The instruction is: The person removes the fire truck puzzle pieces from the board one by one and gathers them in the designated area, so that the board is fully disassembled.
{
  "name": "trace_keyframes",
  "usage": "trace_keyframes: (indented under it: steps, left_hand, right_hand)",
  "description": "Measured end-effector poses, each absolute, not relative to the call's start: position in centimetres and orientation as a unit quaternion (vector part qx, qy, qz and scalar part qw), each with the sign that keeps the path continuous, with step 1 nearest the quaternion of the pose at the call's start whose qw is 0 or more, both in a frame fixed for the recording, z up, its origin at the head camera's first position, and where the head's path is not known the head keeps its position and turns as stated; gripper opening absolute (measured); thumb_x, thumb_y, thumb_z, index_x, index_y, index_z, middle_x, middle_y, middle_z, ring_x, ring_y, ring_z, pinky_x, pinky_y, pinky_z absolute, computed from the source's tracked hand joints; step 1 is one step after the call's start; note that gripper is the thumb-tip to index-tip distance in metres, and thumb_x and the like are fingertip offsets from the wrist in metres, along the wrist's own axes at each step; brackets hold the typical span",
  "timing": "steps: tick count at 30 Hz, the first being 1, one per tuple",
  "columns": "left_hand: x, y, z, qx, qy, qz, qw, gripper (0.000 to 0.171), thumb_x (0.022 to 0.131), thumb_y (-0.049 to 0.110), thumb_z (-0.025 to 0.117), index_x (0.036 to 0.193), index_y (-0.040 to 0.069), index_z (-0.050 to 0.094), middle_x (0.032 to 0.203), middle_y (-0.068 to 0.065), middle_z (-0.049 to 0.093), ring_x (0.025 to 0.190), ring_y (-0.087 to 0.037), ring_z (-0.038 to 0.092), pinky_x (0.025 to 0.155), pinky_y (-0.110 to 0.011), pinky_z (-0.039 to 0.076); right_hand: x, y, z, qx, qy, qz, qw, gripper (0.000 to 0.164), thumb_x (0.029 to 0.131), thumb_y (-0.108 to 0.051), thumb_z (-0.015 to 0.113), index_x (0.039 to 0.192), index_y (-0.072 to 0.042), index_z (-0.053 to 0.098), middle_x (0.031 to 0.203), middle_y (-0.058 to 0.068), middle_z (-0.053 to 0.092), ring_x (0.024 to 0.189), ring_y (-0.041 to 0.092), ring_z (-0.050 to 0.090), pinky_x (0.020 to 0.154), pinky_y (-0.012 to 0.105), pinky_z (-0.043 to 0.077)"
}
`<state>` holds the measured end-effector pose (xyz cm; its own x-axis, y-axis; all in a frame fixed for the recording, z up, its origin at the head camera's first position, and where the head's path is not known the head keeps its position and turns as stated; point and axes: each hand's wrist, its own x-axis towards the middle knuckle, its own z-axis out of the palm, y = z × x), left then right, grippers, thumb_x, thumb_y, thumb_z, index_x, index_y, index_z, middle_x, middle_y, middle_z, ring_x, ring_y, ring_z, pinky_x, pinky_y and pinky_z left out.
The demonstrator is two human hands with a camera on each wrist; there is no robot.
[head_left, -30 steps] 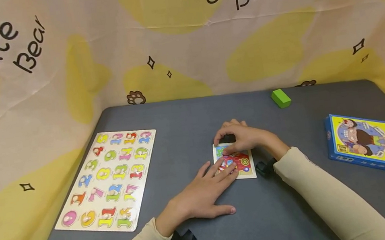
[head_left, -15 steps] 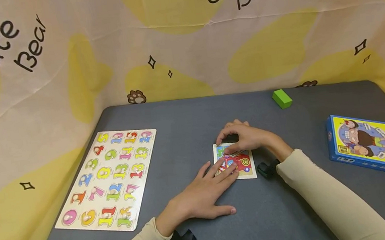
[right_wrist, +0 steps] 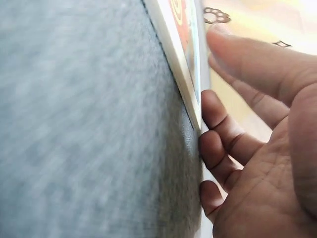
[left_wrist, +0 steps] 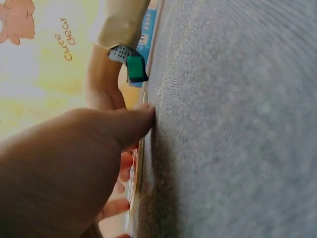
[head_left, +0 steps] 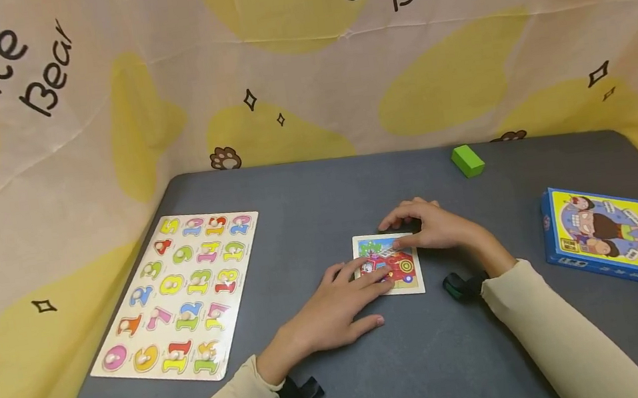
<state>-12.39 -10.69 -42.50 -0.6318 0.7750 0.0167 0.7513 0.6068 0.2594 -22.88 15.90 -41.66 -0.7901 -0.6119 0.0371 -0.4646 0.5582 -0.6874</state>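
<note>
A small square picture puzzle (head_left: 406,267) with a pale border lies flat on the table, showing a red vehicle and a green tree. My left hand (head_left: 328,312) rests on its lower left part with fingers spread, the thumb apart on the table. At the upper right corner is my right hand (head_left: 440,227), its fingers loosely bent beyond the far edge and its thumb over the picture. The right wrist view shows the puzzle's edge (right_wrist: 176,62) beside the fingertips (right_wrist: 213,106), with nothing pinched. Part of the picture is hidden under the left fingers.
A white number board (head_left: 175,302) with colourful numerals lies at left. A green block (head_left: 468,160) sits near the back edge, and a blue and yellow box (head_left: 627,239) lies at right. Printed cloth (head_left: 301,67) hangs behind the grey table (head_left: 294,195).
My right hand has slid right along the puzzle's far edge, uncovering the tree at its upper left. My left hand has shifted slightly, its fingers a little more bent.
</note>
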Motion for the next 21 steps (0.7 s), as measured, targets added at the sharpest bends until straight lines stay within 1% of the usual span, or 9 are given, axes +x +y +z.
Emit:
trace_keyframes:
  steps: [4,8,10,14,17,21]
  left_hand:
    - [-12.5,-10.7,-42.5,0.384,0.911,0.147,0.012,0.053,0.099,0.043,0.065,0.148,0.026,0.054,0.16,0.001,0.045,0.152,-0.031,0.033,0.113,-0.056,0.032]
    - [-12.7,-10.7,-42.7,0.313,0.934,0.169,-0.021,0.055,0.093,0.045,0.072,0.142,0.023,0.059,0.155,-0.006,0.05,0.147,-0.034,0.04,0.11,-0.057,0.035]
    - [-12.9,-10.8,-42.8,0.283,0.943,0.174,-0.029,0.057,0.091,0.047,0.074,0.14,0.021,0.06,0.153,-0.008,0.052,0.147,-0.035,0.041,0.11,-0.059,0.035]
    - [-13.0,-10.8,-43.0,0.24,0.953,0.181,-0.021,0.064,0.09,0.051,0.074,0.142,0.018,0.059,0.155,-0.01,0.05,0.15,-0.038,0.037,0.114,-0.065,0.028]
    - [-13.1,-10.8,-43.0,0.222,0.958,0.18,-0.018,0.067,0.09,0.052,0.073,0.144,0.016,0.058,0.157,-0.011,0.047,0.151,-0.041,0.033,0.115,-0.07,0.022]
    - [-13.3,-10.9,-43.1,0.212,0.958,0.19,-0.02,0.064,0.092,0.048,0.071,0.144,0.015,0.058,0.16,-0.012,0.045,0.152,-0.045,0.029,0.114,-0.074,0.017]
  right_hand:
    - [-22.3,16.8,-41.8,-0.295,0.878,-0.365,0.095,0.033,0.084,-0.019,0.084,0.116,-0.02,0.076,0.104,-0.002,0.07,0.094,0.021,0.048,0.081,0.041,0.021]
    - [-21.9,17.4,-42.0,-0.291,0.877,-0.371,0.088,0.033,0.084,-0.018,0.085,0.115,-0.018,0.076,0.102,0.0,0.07,0.093,0.022,0.047,0.081,0.041,0.021]
    - [-21.7,17.7,-42.1,-0.289,0.878,-0.372,0.086,0.033,0.083,-0.019,0.085,0.115,-0.018,0.076,0.1,0.0,0.068,0.092,0.022,0.047,0.081,0.041,0.021]
    - [-21.4,18.3,-42.3,-0.286,0.877,-0.377,0.082,0.034,0.082,-0.021,0.086,0.115,-0.02,0.076,0.1,-0.001,0.067,0.093,0.02,0.047,0.08,0.04,0.02]
    - [-21.2,18.8,-42.3,-0.282,0.877,-0.378,0.088,0.036,0.081,-0.023,0.087,0.116,-0.021,0.075,0.101,-0.002,0.067,0.094,0.02,0.047,0.081,0.041,0.02]
    - [-20.7,19.3,-42.1,-0.275,0.884,-0.364,0.103,0.042,0.081,-0.025,0.087,0.121,-0.02,0.074,0.102,-0.003,0.065,0.096,0.019,0.047,0.082,0.041,0.02]
